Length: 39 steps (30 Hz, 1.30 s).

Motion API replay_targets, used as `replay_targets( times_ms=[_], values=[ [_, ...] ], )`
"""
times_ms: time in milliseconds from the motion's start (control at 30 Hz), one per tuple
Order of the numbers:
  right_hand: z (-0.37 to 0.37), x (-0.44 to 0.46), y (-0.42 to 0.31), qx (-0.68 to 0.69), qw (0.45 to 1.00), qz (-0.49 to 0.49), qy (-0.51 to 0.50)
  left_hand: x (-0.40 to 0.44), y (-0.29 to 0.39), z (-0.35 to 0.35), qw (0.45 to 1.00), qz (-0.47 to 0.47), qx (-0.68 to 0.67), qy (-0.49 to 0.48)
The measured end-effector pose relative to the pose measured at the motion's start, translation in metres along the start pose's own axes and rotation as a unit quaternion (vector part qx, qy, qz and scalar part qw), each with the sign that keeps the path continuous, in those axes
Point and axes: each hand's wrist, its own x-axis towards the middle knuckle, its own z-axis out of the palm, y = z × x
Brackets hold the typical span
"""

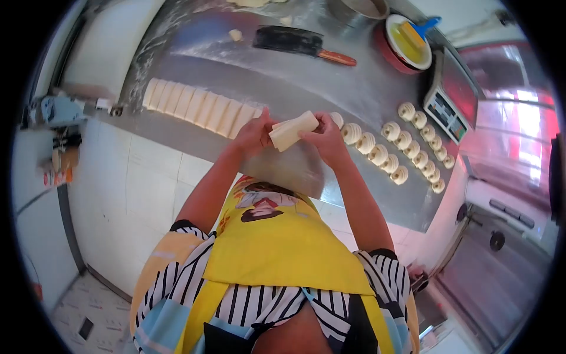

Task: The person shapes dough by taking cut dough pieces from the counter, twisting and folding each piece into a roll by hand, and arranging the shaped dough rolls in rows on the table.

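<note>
While the left hand (253,135) and right hand (323,135) share a pinching grip on dough (293,131) over the near edge of the surface (354,82), a white bowl (390,29) holds yellow liquid (407,49) and a blue-handled brush (421,30).

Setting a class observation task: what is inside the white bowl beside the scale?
Inside the white bowl: a blue-handled brush and what looks like yellow liquid. What lies under the brush is hidden.

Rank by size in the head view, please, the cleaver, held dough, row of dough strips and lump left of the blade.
1. Row of dough strips
2. Cleaver
3. Held dough, possibly enlarged by nearness
4. Lump
</note>
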Motion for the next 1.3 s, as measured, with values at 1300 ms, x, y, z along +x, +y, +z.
replay_targets(
  times_ms=[1300],
  values=[
    [-0.045, -0.078, 0.023, -0.283, 0.949, -0.091, -0.102, 0.041, -0.038, 0.048, 0.972, 0.010, 0.233, 0.004]
  ],
)
